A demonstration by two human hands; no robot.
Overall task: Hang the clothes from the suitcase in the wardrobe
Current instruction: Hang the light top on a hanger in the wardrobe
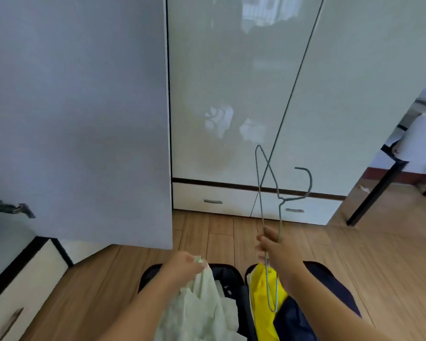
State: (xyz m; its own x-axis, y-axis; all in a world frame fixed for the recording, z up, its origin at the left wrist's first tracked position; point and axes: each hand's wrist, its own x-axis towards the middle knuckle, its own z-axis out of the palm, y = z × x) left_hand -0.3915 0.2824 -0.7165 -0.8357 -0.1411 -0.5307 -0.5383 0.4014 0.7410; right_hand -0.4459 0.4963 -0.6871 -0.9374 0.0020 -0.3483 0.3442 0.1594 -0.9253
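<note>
The right hand (278,252) grips a thin grey wire hanger (271,198), its fingers (263,242) curled round the wire partway along the frame. The hanger's long axis runs nearly upright: one narrow end points up in front of the wardrobe (231,94), the other hangs down below the hand over a yellow garment (263,299), and the hook (305,178) juts out to the right. The left hand (185,265) pinches the top of a pale green garment (202,308), a soft, crumpled, lightly textured cloth that drapes straight down from the fingertips. Both garments are over the open dark navy suitcase (231,279) lying on the wood-plank floor (367,254). The wardrobe's glossy white doors are shut on the right; a matte door (79,107) stands open on the left. Two drawers with small grey handles (213,201) run along the base. A black-legged desk (379,190) stands at the far right.
</note>
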